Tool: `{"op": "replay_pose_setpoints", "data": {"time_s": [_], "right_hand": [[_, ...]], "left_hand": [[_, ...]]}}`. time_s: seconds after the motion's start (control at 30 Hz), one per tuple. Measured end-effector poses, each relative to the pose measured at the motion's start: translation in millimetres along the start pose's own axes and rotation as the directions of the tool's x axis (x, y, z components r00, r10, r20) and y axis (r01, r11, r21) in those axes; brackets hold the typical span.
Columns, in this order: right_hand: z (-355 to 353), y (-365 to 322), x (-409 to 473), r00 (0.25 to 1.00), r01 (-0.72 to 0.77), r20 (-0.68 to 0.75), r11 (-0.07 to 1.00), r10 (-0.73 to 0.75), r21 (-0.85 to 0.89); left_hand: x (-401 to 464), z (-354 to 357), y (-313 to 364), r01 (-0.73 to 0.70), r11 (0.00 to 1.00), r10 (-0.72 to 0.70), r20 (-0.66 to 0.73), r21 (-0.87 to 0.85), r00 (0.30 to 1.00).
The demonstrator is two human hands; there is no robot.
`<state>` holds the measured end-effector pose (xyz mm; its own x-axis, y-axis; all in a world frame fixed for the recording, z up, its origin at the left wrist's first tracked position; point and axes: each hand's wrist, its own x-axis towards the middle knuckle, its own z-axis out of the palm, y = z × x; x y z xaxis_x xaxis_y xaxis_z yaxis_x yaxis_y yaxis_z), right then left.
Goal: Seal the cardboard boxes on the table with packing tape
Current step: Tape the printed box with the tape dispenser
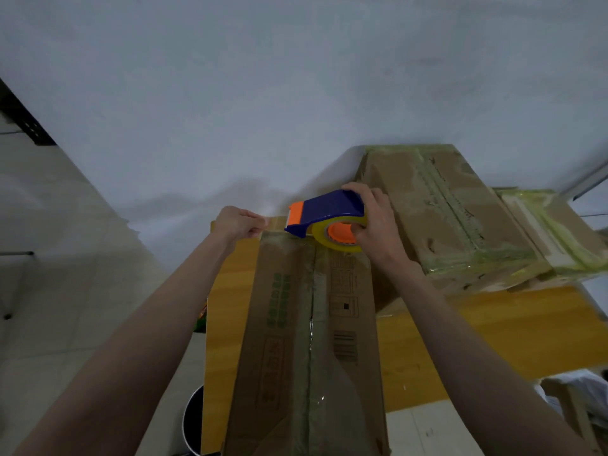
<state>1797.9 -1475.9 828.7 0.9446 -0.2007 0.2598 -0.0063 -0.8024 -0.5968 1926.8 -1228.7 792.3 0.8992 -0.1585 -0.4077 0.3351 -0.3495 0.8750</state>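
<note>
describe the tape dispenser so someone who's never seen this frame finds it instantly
Start at the wooden table against the pale wall, then go to the far end of the long cardboard box lying in front of the person. The tape dispenser sits there, gripped by the right hand. It is the only blue and orange object, carrying a yellowish tape roll.

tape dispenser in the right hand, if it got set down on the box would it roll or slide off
Probably not roll: the tape dispenser has a flat-sided blue body around the roll. It looks light plastic, since the right hand holds it alone. The front box top looks flat, so sliding seems unlikely.
</note>
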Motion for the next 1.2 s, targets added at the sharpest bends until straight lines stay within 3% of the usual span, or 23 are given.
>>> {"op": "replay_pose_setpoints", "data": {"time_s": [0.57,0.67,0.77,0.83,0.93,1.07,1.13,1.2], "right_hand": [[14,1,11,0.997,0.071,0.030,0.991,-0.068,-0.111],[17,8,10,1.000,0.030,0.004,0.999,-0.030,-0.029],[19,18,5,0.991,-0.083,-0.086,0.977,0.101,0.194],[21,26,-1,0.967,-0.201,-0.088,0.930,0.238,0.307],[26,34,-10,0.936,-0.326,0.000,0.868,0.351,0.374],[33,41,-19,0.917,-0.378,0.075,0.795,0.391,0.474],[33,41,-20,0.920,-0.371,0.079,0.792,0.383,0.484],[32,42,-18,0.920,-0.374,0.095,0.782,0.380,0.499]], "left_hand": [[16,10,-9,0.037,0.986,-0.027,-0.066,0.163,0.997],[17,11,-9,0.040,0.982,-0.027,-0.073,0.183,0.997],[16,12,-10,0.037,0.976,-0.021,-0.074,0.216,0.997],[18,16,-11,0.000,0.950,0.028,-0.085,0.313,0.996],[12,21,-8,-0.071,0.832,0.149,-0.098,0.550,0.984],[6,23,-14,-0.108,0.848,0.196,-0.118,0.518,0.973],[-4,27,-19,-0.190,0.799,0.337,-0.161,0.571,0.928],[-20,37,-27,-0.276,0.680,0.491,-0.142,0.679,0.859]]}}
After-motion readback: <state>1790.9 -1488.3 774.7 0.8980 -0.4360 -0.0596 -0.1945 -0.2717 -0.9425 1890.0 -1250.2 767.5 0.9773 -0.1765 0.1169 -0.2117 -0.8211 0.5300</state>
